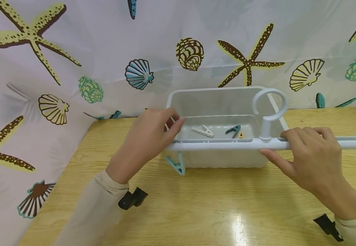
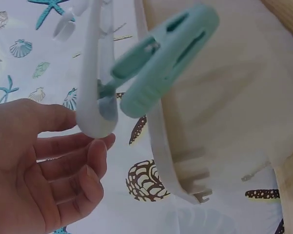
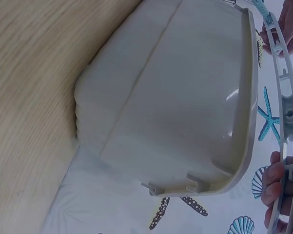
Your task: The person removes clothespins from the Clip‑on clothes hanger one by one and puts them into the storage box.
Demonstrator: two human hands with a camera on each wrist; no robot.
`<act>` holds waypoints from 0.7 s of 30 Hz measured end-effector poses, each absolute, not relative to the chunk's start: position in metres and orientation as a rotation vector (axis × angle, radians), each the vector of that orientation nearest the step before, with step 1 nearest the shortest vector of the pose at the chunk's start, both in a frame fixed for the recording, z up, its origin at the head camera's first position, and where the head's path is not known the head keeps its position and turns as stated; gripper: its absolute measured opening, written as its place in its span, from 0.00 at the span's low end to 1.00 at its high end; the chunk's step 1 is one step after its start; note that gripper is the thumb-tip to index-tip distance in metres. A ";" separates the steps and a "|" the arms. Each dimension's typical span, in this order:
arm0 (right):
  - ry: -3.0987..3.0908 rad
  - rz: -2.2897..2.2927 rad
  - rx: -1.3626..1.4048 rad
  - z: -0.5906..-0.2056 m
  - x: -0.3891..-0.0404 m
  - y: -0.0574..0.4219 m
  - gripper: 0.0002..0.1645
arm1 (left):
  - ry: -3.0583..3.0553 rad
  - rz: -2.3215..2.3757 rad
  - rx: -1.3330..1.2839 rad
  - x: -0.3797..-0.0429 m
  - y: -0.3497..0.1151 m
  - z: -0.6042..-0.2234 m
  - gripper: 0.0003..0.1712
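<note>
A white plastic clip hanger [image 1: 211, 145] with a ring hook [image 1: 283, 106] spans crosswise in front of a pale bin. My right hand [image 1: 316, 157] grips its bar just right of the hook, with fingers over the far side and thumb along the near side. At the bar's left end, my left hand [image 1: 153, 136] has loosely bent fingers; in the left wrist view its thumb and fingertips [image 2: 96, 153] lie right at the rounded tip. A light teal clothespin [image 1: 178, 164] hangs from that end, seen large in the left wrist view [image 2: 168, 61].
The bin [image 1: 221, 157] stands on a wooden table [image 1: 178, 212] against a shell-and-starfish printed cloth [image 1: 165, 30]. Inside it lie a white clothespin [image 1: 203, 131], a dark teal clothespin [image 1: 234, 130] and a small part of an orange one [image 1: 241, 135].
</note>
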State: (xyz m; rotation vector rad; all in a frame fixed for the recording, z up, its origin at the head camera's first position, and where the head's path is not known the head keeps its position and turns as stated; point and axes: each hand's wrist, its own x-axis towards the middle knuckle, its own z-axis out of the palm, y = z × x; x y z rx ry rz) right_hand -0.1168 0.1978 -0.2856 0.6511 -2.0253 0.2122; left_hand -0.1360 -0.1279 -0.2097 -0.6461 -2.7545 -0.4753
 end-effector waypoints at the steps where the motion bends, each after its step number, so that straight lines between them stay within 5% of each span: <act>1: -2.028 0.208 0.647 -0.284 -0.117 0.198 0.47 | -2.731 -0.498 -0.666 -0.132 -0.130 -0.211 0.12; 21: -1.992 0.285 0.609 -0.272 -0.113 0.207 0.47 | -2.707 -1.669 -0.698 -0.095 -0.158 -0.248 0.13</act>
